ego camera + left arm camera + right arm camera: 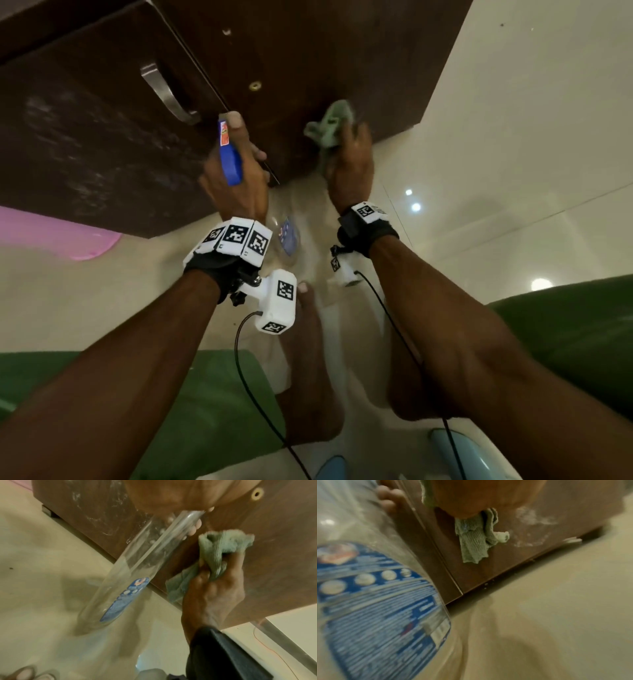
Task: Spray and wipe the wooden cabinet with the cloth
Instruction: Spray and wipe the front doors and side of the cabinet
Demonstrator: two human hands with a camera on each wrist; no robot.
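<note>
The dark wooden cabinet (102,137) stands on the floor, white spray streaks on its left door (96,509). My left hand (236,171) grips a clear spray bottle (130,572) by its blue head (228,154), one finger on top, nozzle at the door gap. The bottle's blue label (373,601) fills the right wrist view. My right hand (349,164) holds a bunched green cloth (329,128) against the right door (308,68); a cloth tail hangs below the palm (471,547). More streaks show beside the cloth (532,519).
A metal handle (164,90) is on the left door. Cream tiled floor (496,154) spreads to the right. A pink object (68,236) lies at the left. My bare feet (308,359) stand below the hands. Green cushions (582,342) flank me.
</note>
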